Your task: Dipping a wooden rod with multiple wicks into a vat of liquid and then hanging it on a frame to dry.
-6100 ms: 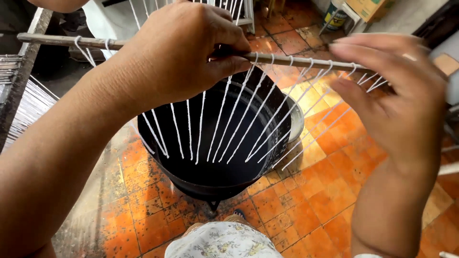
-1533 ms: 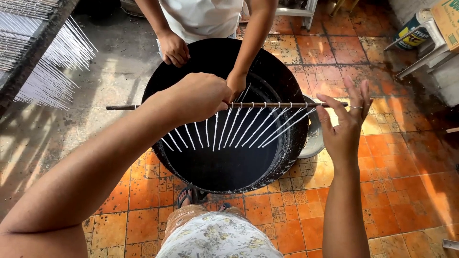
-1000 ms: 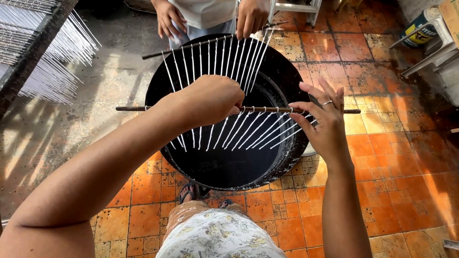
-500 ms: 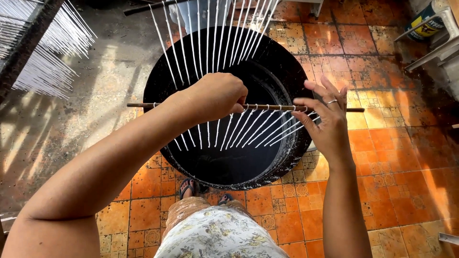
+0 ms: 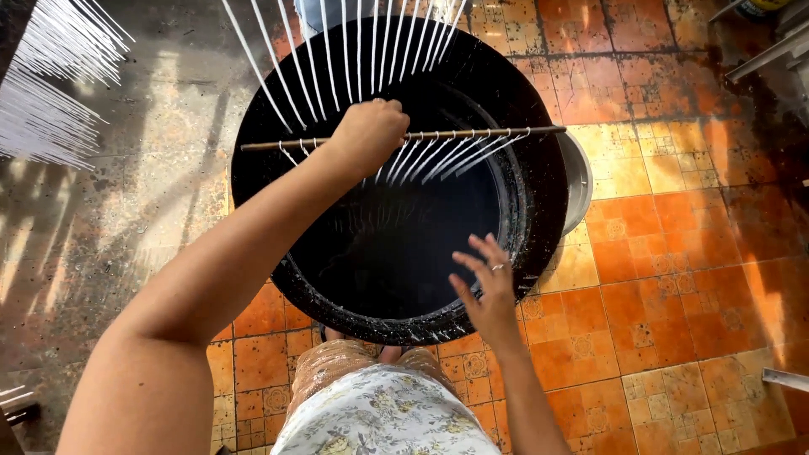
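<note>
Release on the right: 0.5 s ago the right hand [image 5: 487, 291] steadied the wooden rod [image 5: 472, 134]; now it hovers clear, fingers spread, holding nothing, above the black vat [image 5: 539, 211]. So 1 hand carries it: the left hand [image 5: 368, 135] is clenched around the rod, white candles [image 5: 438, 156] dangling over the vat.

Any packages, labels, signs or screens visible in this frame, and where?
None can be made out: no label, sign or screen shows.
Top right corner: only the dark rounded edge of a container, cut off by the frame; too little shows to tell whether it is a package.
</note>
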